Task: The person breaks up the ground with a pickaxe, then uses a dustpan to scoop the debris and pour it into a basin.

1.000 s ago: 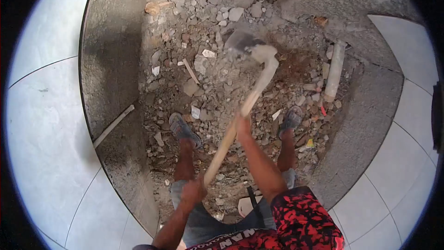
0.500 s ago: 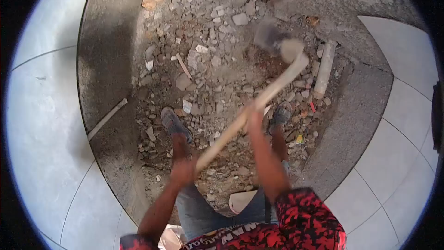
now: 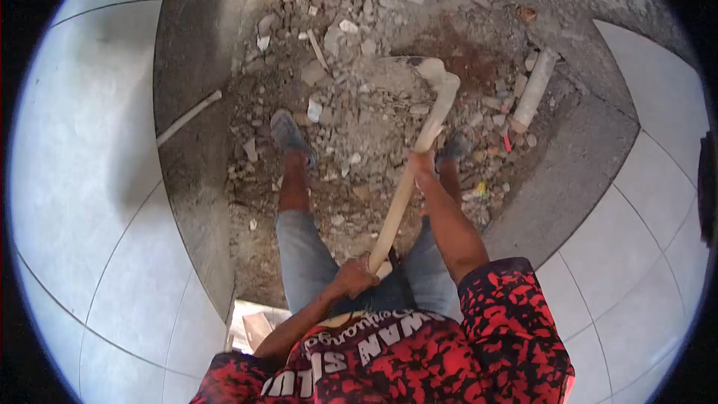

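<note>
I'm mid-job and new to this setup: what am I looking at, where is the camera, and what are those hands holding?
There is no machine here. A person works with bare hands, and the single camera sits on their head looking down, which gives the round fisheye edge. Both hands hold a hoe by its wooden handle. The left hand has its grip at the near end and the right hand is higher up. The blade is down in the rubble. The person stands in a rough trench. A white pipe lies at the right, and pale floor tiles surround the trench.
</note>
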